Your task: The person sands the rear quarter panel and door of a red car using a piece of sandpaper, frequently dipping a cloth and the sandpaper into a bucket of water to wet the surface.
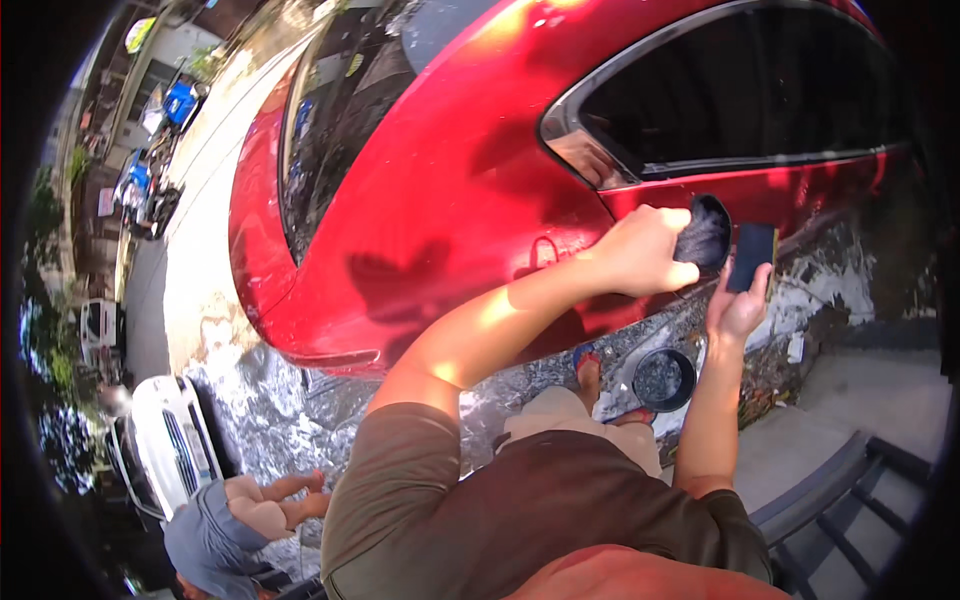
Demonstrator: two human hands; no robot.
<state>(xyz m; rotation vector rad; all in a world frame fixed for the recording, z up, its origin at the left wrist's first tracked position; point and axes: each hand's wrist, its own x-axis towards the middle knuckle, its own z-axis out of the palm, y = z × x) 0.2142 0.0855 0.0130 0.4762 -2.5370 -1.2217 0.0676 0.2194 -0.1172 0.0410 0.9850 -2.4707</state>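
My left hand [645,252] reaches across in front of the red car [440,200], its fingers and thumb closed around a rounded black object [706,235] with a streaked surface. Whether that is a brush or a small dipper I cannot tell. My right hand [740,305] is just beside it, holding up a flat, dark rectangular block [752,256] with a yellowish edge. Both objects are close together, near the car's side below the dark rear side window [740,90]. Below my hands, a round black bucket [664,380] with liquid in it stands on the ground.
Wet, whitish-streaked ground [270,400] runs along the car. A black metal railing [850,480] is at the lower right. Another person [225,530] bends at the lower left, near a white car [175,440]. Motorcycles [140,185] stand across the road.
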